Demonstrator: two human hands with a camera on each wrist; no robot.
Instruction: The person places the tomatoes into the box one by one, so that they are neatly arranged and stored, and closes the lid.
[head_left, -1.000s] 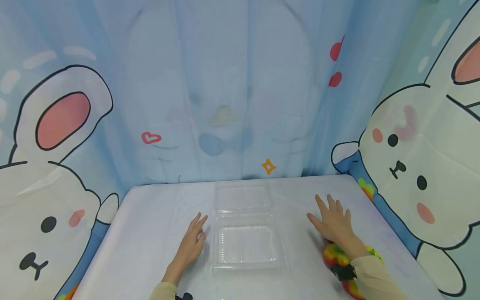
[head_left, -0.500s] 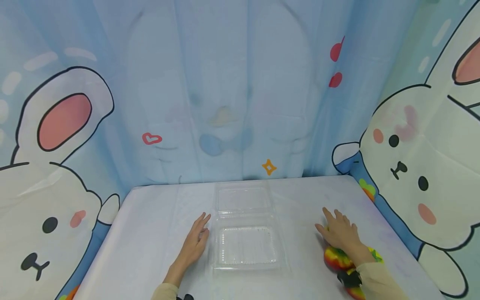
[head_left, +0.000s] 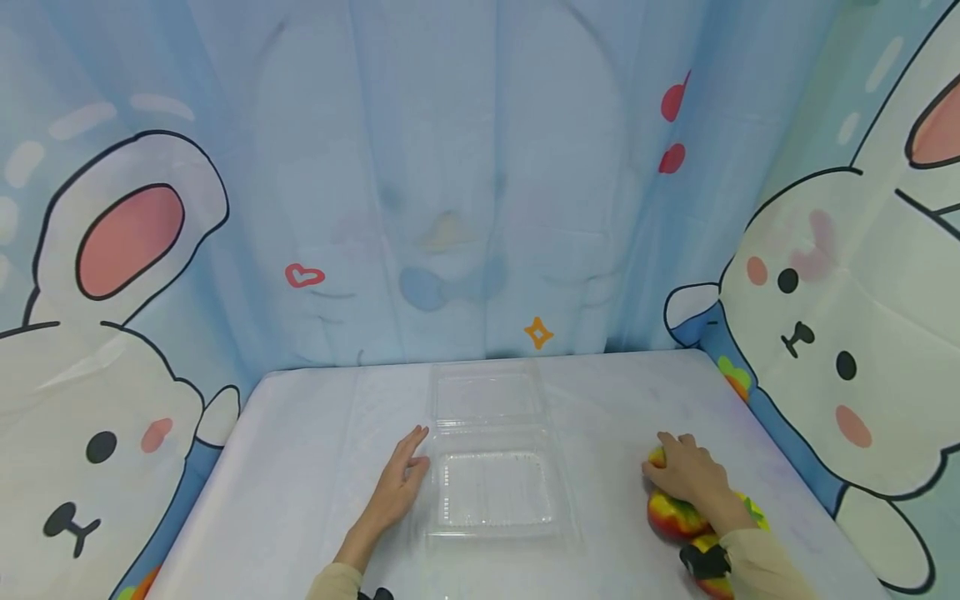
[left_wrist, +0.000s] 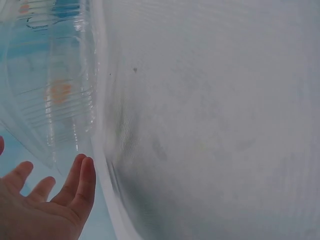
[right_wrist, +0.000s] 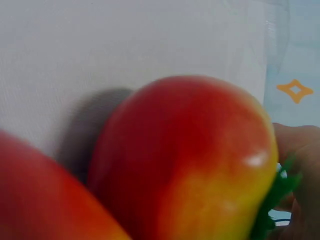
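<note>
An unfolded clear plastic clamshell box [head_left: 491, 532] lies mid-table, its lid [head_left: 487, 398] spread toward the back. My left hand [head_left: 397, 487] is at the box's left side, fingers extended and nothing held; whether the fingertips touch the rim is unclear. In the left wrist view, the fingers [left_wrist: 85, 187] point toward the clear plastic. On the right, my right hand [head_left: 690, 475] curls its thumb and fingers round a red-and-yellow fruit [head_left: 657, 457], mostly hidden under the hand. Nearer me sits another red-and-yellow fruit [head_left: 673, 517]; it looms large in the right wrist view, with green leafy bits beside it.
Another fruit [head_left: 716, 586] lies close to the right forearm, partly covered by the black wrist camera [head_left: 705, 561]. Green and yellow [head_left: 752, 510] shows beyond the wrist. A blue curtain [head_left: 450, 167] with rabbit prints hangs behind and beside the white table [head_left: 285, 467].
My right hand has come down and toward me from above the fruits, its spread fingers curling round one. My left hand has shifted slightly right, toward the box.
</note>
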